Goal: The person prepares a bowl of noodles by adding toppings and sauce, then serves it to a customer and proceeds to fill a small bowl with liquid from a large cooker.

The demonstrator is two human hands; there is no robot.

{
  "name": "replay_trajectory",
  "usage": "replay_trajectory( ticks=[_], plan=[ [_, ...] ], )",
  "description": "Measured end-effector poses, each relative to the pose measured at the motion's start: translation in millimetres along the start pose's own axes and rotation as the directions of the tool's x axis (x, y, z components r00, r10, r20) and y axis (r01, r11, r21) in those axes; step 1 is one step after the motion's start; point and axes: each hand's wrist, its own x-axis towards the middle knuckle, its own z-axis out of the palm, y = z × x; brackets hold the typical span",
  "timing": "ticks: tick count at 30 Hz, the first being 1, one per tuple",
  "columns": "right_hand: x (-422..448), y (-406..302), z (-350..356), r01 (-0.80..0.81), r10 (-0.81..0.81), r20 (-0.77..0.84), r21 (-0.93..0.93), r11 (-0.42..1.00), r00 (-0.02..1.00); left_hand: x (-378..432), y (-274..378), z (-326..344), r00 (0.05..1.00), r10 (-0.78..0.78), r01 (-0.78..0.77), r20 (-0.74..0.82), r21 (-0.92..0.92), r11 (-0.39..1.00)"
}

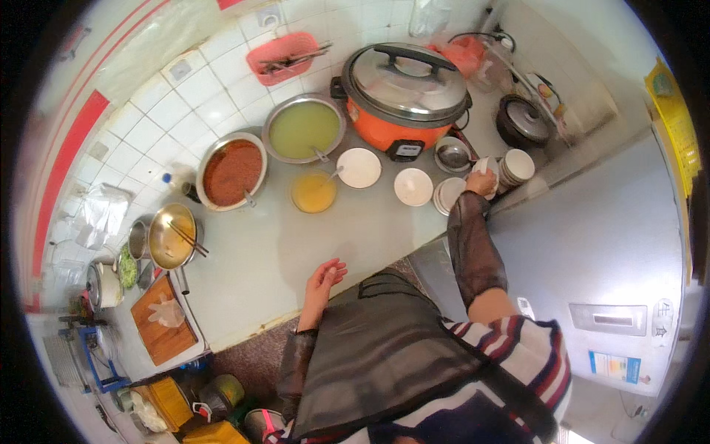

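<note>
My right hand (481, 181) is on a white bowl (486, 165) at the counter's right end, its fingers on the rim. Stacked white bowls (518, 165) stand to its right, more stacked white dishes (450, 193) to its left. My left hand (326, 275) is above the counter's front edge, fingers loosely apart, with nothing in it. Farther back are a white bowl (414, 187), a white bowl of pale contents (359, 167) and a bowl of yellow liquid (314, 191). Large metal basins hold green liquid (304, 129) and red sauce (233, 172), each with a ladle.
An orange rice cooker (407, 100) stands at the back. A black lidded pot (522, 121) is at the back right, beside a metal refrigerator (588, 222). To the left are a brass-coloured pan (172, 236) with chopsticks and a wooden cutting board (161, 327) with a plastic glove.
</note>
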Motion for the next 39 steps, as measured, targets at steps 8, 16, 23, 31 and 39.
replay_trajectory(
  ticks=[8, 16, 23, 31, 39],
  plan=[
    [-192, -29, -45, 0.659, -0.847, 0.126, 0.573, 0.487, 0.516, 19, 27, -25, 1.000, -0.013, 0.013, 0.001, 0.026, 1.000],
    [-309, -41, -1, 0.546, -0.907, 0.307, 0.831, 0.107, -0.289, 48, 31, -17, 0.998, -0.010, 0.009, 0.059, 0.016, 1.000],
    [-85, -293, -11, 0.351, -0.825, 0.089, 0.875, 0.332, 0.557, 80, 48, -9, 0.999, -0.026, 0.025, -0.040, -0.035, 0.999],
    [269, -382, 140, 0.147, -0.303, 0.276, 0.470, 0.870, 0.912, 144, 72, 16, 0.996, 0.002, -0.008, -0.094, -0.065, 0.998],
    [286, -366, 212, 0.601, -0.670, 0.113, 0.353, 0.717, 0.734, 179, 72, 12, 0.982, -0.100, 0.092, -0.162, -0.057, 0.994]
  ],
)
